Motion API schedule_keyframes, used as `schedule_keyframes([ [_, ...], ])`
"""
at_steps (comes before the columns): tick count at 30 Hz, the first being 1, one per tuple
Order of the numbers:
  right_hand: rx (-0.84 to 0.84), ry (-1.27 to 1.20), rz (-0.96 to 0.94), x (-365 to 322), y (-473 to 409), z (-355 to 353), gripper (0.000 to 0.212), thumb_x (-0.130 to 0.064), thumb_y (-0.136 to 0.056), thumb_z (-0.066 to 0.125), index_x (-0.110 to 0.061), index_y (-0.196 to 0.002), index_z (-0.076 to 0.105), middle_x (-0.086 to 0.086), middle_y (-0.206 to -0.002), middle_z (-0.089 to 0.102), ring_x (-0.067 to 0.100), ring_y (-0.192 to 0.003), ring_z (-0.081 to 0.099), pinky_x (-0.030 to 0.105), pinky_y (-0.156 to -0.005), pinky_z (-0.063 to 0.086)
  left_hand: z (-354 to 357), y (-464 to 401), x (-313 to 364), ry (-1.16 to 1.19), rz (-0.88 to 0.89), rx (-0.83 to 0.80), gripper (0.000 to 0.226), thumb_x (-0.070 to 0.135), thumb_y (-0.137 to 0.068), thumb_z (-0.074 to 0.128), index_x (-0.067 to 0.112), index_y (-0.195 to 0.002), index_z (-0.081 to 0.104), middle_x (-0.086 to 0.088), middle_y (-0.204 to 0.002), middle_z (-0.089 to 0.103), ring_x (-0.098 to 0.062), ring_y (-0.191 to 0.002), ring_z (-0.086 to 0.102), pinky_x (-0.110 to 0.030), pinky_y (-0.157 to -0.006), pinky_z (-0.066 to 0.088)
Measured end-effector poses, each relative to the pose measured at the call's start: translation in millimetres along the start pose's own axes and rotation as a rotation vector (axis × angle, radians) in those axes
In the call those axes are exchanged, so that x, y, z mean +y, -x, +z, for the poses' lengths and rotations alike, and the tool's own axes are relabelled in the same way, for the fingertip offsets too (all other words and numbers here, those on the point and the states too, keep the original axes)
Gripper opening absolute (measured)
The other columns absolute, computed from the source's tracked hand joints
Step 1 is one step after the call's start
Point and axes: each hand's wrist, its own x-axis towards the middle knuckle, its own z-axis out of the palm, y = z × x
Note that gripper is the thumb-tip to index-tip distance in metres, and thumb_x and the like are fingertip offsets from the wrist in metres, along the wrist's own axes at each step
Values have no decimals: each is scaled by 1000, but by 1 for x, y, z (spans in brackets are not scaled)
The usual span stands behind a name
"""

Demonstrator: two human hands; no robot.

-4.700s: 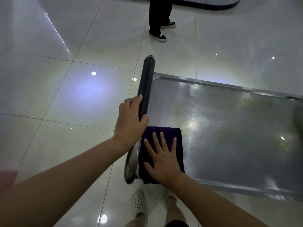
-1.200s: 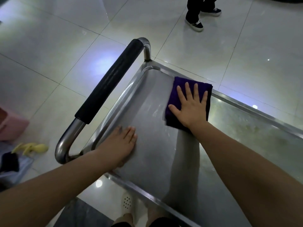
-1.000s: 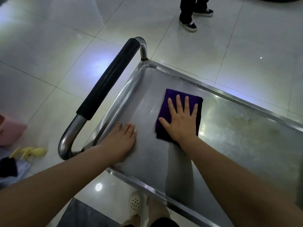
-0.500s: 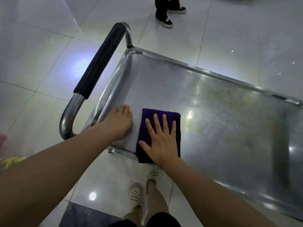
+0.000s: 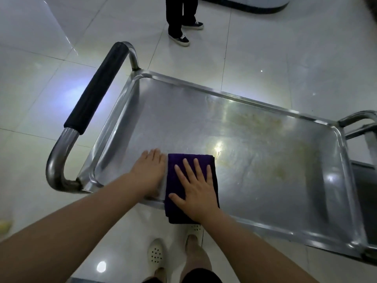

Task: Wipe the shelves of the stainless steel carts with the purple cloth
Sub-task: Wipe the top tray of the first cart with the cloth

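The folded purple cloth [image 5: 190, 180] lies on the top shelf of the stainless steel cart [image 5: 265, 156], at the near edge; its near end overhangs the raised rim. The right hand [image 5: 194, 188] rests flat on the cloth, palm down, fingers [image 5: 188, 170] straight and spread, grasping nothing. The left hand [image 5: 150, 172] lies flat on the bare shelf surface just beside the cloth's left edge, fingers straight and together, likewise released. The shelf surface shows yellowish smears toward its centre and far right. A tubular steel handle with a black foam grip [image 5: 92, 92] curves up at the cart's left end. A second steel frame [image 5: 359, 121] is partly visible past the right end. The cart stands on a glossy white tiled floor [image 5: 285, 48]. The wearer's cream perforated clogs [image 5: 156, 252] show below the shelf. A second person's dark trousers and dark sneakers [image 5: 181, 38] stand beyond the cart.
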Motion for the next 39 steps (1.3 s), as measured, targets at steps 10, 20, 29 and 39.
schedule_keyframes([
  [10, 23, 98, -70, 92, -98, -34, 80, -76, -81, 8, -38, -150, -10, -4, -161, -12, 23, -145, -21, 51, -113, -19, -16, -19, 16, -42, -71, -178, 97, 27, -88, 62, -7, -145, -10, -30, -153, -9, -40, -144, -2, -44, -117, -1],
  [20, 98, 79, -95, 128, -200, -59, 81, -75, -83, 9, -35, -152, -2, -1, -162, -6, 26, -146, -15, 52, -115, -16, -24, -34, 21, -42, -128, -198, 65, 10, -99, 35, -11, -144, -7, -34, -152, -8, -43, -143, -1, -46, -117, 1],
  [29, 97, 79, -31, 147, -236, -76, 79, -72, -88, 14, -31, -153, -3, 1, -162, -7, 27, -147, -14, 53, -115, -13, -21, -38, 17, -8, -161, -219, 81, 19, -96, 50, -4, -147, -9, -27, -154, -11, -38, -144, -3, -45, -116, 1],
  [39, 117, 34, 207, 143, -168, -58, 79, -70, -88, 7, -27, -153, -4, 5, -162, -6, 31, -147, -12, 57, -115, -9, -12, -35, 12, -11, -127, -171, 109, 32, -80, 72, 0, -148, -7, -25, -155, -9, -38, -145, -3, -48, -116, 0],
])
